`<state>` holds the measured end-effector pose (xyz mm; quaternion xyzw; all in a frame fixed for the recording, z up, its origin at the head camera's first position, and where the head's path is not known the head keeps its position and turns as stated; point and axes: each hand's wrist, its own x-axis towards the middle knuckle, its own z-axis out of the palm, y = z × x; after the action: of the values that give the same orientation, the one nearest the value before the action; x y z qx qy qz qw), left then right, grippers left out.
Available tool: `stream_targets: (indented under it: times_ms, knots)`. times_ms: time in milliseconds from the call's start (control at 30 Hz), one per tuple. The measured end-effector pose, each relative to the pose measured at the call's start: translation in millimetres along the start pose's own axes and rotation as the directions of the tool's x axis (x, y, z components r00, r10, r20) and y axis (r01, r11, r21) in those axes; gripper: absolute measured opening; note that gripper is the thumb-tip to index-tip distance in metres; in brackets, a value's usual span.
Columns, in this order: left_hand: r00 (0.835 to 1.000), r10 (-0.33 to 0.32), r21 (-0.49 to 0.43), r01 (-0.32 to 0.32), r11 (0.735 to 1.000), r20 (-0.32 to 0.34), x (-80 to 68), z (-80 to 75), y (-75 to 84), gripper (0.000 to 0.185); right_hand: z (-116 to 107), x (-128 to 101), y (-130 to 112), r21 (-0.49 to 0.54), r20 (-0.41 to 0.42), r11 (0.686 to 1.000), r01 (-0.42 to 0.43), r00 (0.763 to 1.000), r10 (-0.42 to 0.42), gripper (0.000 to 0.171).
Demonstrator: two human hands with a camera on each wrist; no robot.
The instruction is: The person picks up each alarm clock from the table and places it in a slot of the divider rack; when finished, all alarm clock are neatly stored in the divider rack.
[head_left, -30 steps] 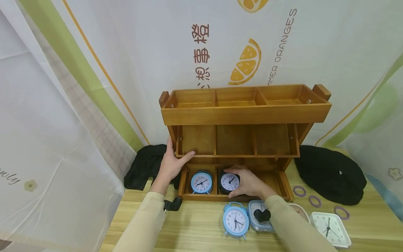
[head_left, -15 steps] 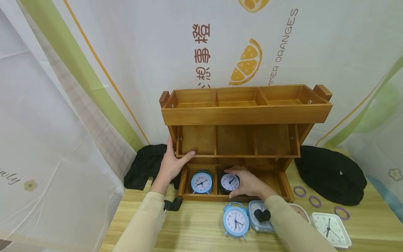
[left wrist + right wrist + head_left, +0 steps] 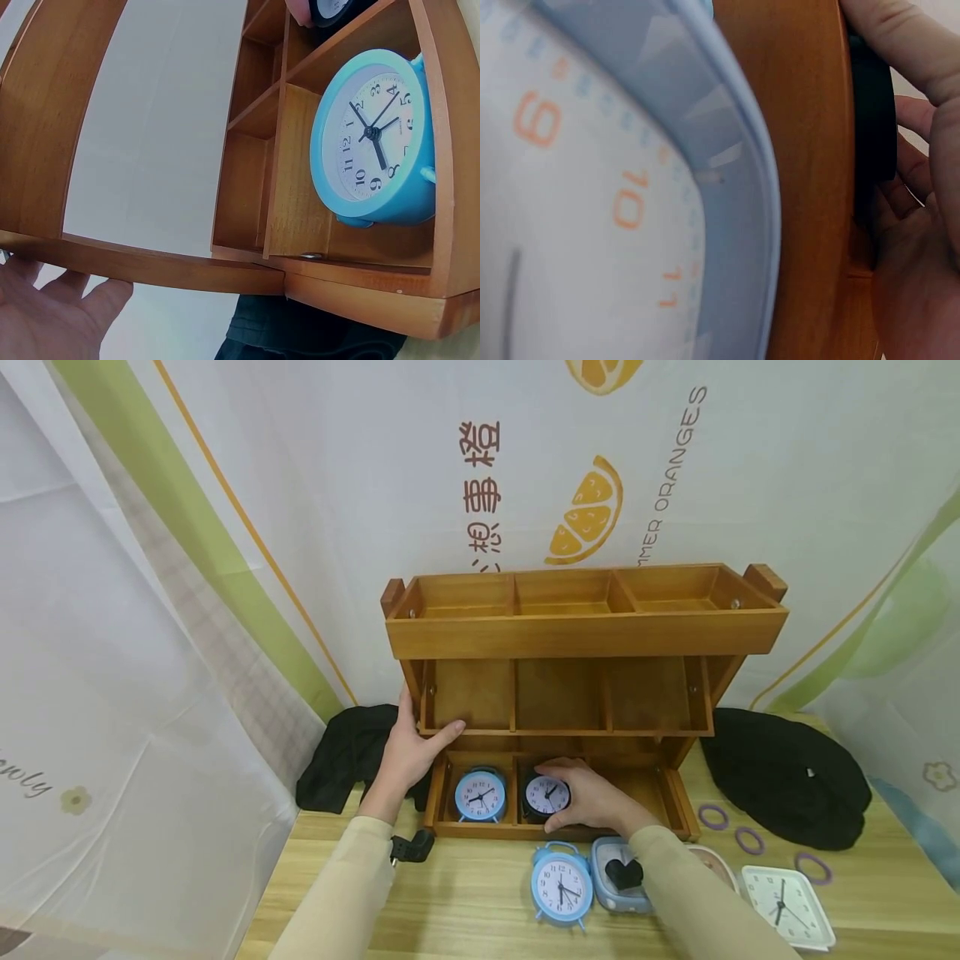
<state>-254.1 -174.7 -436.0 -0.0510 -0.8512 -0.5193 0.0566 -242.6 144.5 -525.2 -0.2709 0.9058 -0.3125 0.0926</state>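
Left hand [image 3: 408, 752] lies flat, fingers straight, against the left end of the wooden shelf [image 3: 577, 635], thumb on the front edge of the middle tier. Black cloth [image 3: 345, 756] bunched behind it; a black plug [image 3: 412, 846] on the table [image 3: 465, 902] beside the sleeve.

Bottom tier, left compartment: blue alarm clock [image 3: 480, 794], upright, dial facing out toward the person. Middle compartment: black alarm clock [image 3: 546, 795], also upright, white dial facing out, round body with no clear long axis. Right hand [image 3: 592, 797] curls around it, thumb under, fingers over the top and right side, clamped on the case.

On the table in front of the shelf: second blue clock [image 3: 562, 883] standing, face forward; pale blue square clock [image 3: 618, 877] partly hidden by the right sleeve; white square clock [image 3: 787, 906] lying face up. Purple rings [image 3: 750, 839] and another black cloth [image 3: 787, 785] at right.

Table is light wood. Backdrop is a white curtain [image 3: 585, 510] printed with orange slices and green bands.
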Motion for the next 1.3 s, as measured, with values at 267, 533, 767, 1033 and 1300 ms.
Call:
stream_targets:
  times_ms: [267, 533, 767, 1033, 1300]
  knots:
    - [1.0, 0.012, -0.016, -0.012, 1.0, 0.003, 0.1, 1.1, 0.1, 0.117, -0.2, -2.9, -1.8, 0.009, -0.002, 1.0, -0.022, 1.0, 0.022, 0.087]
    - [1.0, 0.03, -0.028, -0.03, 0.999, -0.002, 1.2, 1.4, 0.2, 0.115, -1.3, -4.4, -2.1, -0.001, -0.012, 1.0, -0.022, 1.0, 0.022, 0.086]
    - [1.0, 0.02, -0.023, -0.02, 1.0, 0.003, 0.3, 1.0, -0.6, 0.116, -2.0, -10.2, -0.8, 0.019, -0.014, 1.0, -0.013, 1.0, 0.013, 0.095]
    - [1.0, 0.008, -0.011, -0.008, 1.0, 0.004, -0.6, 0.3, -3.9, 0.115, -5.6, -25.9, -6.4, 0.075, 0.021, 0.993, 0.092, 0.995, -0.094, 0.114]
    - [1.0, 0.019, -0.023, -0.019, 1.0, -0.001, -0.3, 1.4, -1.4, 0.116, -7.6, -50.0, -21.7, 0.012, 0.035, 0.99, 0.139, 0.99, -0.139, 0.114]
